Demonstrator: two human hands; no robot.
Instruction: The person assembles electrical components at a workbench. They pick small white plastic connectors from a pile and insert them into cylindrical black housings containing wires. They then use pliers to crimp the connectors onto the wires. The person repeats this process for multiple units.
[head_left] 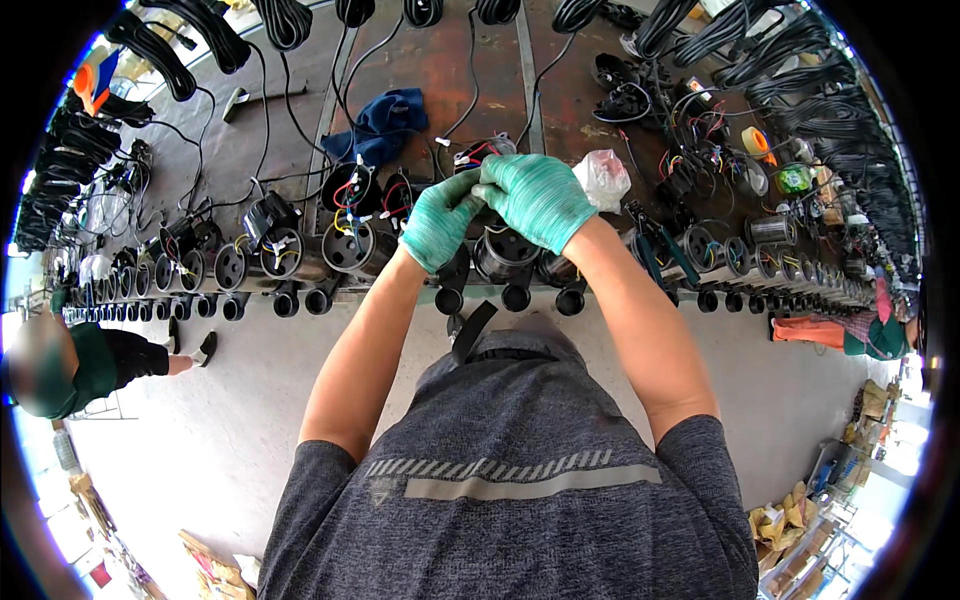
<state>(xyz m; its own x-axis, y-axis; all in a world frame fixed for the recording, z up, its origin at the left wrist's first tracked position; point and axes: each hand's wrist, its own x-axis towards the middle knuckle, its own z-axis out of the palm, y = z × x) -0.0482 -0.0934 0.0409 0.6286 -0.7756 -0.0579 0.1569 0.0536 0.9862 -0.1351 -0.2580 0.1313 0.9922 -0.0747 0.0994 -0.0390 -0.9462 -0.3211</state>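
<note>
My left hand (438, 222) and my right hand (542, 204), both in green-and-white knit gloves, meet over the near edge of the workbench. Their fingertips are pinched together, and whatever lies between them is too small and covered to make out. Just beyond the fingers is a metal-and-black part with red wires (486, 150). Below the gloves stands a round black housing (505, 252), partly covered by my right hand. To the left of my left hand, another round housing (348, 246) has yellow and white wires sticking out.
A blue cloth (385, 125) lies on the brown bench top (430, 75). A white plastic bag (603, 180) and green-handled pliers (665, 250) are to the right. Coiled black cables (285, 22) hang along the far side. Other people stand at left (85, 365) and right (875, 335).
</note>
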